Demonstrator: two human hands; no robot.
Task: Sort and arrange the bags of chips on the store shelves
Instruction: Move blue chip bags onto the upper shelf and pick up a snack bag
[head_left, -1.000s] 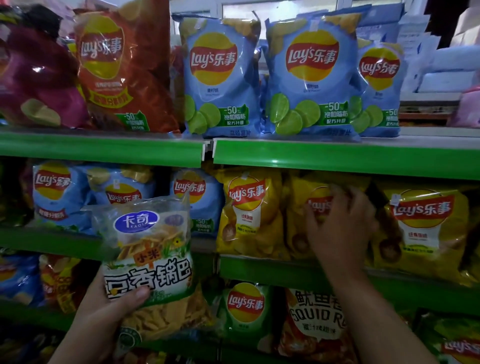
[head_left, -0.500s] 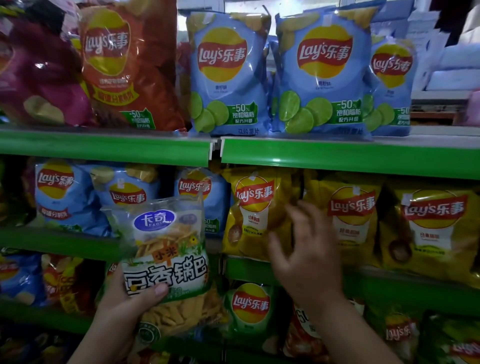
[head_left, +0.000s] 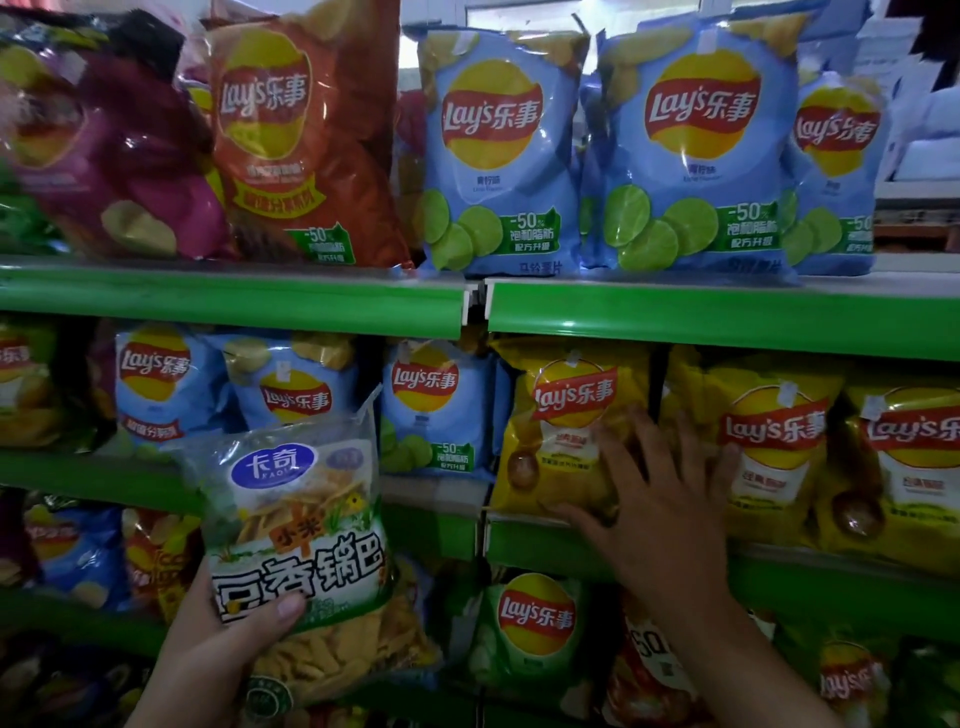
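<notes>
Left hand (head_left: 218, 644) at seven o'clock grips a clear bag (head_left: 296, 525), thumb across its front; right hand (head_left: 660, 514), fingers spread, touches a yellow bag (head_left: 561, 415) at four o'clock.

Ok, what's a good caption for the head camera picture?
Sorting chips: left hand holds a clear snack bag, right hand touches a yellow Lay's bag.

bg | white packs (head_left: 930, 150) sitting stacked, top right | bright pane (head_left: 519, 13) glowing, top centre, partly hidden
</notes>
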